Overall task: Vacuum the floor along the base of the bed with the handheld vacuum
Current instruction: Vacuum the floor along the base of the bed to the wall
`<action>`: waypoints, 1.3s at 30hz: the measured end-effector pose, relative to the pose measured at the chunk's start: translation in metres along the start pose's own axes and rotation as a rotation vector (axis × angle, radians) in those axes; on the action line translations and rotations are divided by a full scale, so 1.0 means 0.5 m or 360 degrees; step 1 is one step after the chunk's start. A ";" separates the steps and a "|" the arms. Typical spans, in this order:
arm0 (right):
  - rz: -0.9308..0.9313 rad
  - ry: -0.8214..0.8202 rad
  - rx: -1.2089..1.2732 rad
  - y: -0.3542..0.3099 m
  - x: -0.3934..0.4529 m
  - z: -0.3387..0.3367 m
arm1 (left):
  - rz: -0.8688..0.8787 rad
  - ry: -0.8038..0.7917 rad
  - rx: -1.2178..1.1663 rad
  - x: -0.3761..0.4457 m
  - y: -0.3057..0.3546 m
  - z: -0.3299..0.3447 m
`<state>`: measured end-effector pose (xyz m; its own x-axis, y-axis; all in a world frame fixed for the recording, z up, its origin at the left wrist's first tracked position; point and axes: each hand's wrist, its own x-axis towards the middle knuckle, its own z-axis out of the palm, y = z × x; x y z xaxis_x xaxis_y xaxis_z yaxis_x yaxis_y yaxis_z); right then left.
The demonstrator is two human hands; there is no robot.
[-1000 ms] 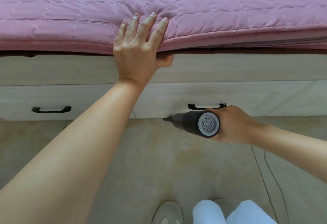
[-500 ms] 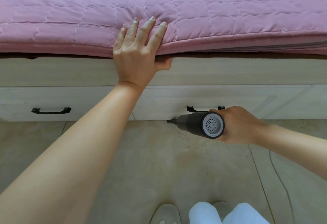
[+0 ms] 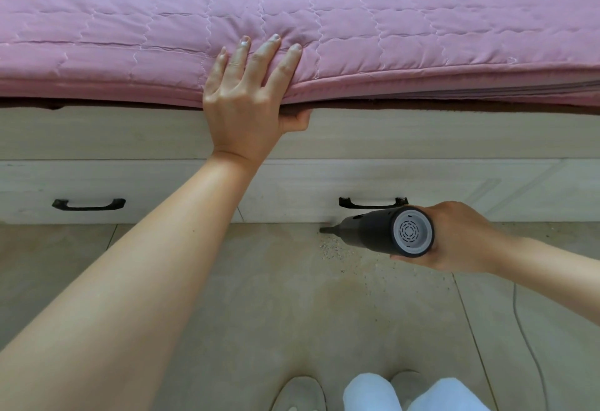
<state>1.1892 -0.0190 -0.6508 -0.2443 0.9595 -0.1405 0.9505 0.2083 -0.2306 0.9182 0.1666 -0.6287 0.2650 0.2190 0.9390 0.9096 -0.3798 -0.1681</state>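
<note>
Right hand [image 3: 454, 237] is gripping the dark cylindrical handheld vacuum [image 3: 380, 232], nozzle touching beige tiled floor [image 3: 276, 297]; left hand [image 3: 243, 102] is pressing straight fingers on the pink quilted bedcover [image 3: 389, 21].

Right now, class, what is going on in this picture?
A person is cleaning the tiled floor beside a bed. The right hand grips a dark grey handheld vacuum, its narrow nozzle pointing at the foot of the pale wooden drawer front, where scattered dark crumbs lie. The left hand rests with straight fingers on the edge of the pink quilted mattress cover, thumb tucked beneath.
</note>
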 end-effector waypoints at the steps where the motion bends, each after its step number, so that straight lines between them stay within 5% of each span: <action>1: -0.0008 -0.0005 -0.0009 0.002 -0.003 -0.001 | 0.0003 0.0002 0.0002 0.000 -0.001 0.000; 31: -0.0074 -0.0069 -0.0014 -0.017 0.001 -0.004 | 0.0027 0.0041 0.0029 -0.001 0.000 0.004; 39: -0.0130 0.0023 -0.0019 -0.015 0.006 -0.005 | -0.0046 -0.0130 0.0068 0.006 0.021 -0.019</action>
<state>1.1821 -0.0173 -0.6470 -0.3185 0.9418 -0.1078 0.9297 0.2882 -0.2292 0.9255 0.1546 -0.6245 0.2618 0.3025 0.9165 0.9298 -0.3337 -0.1555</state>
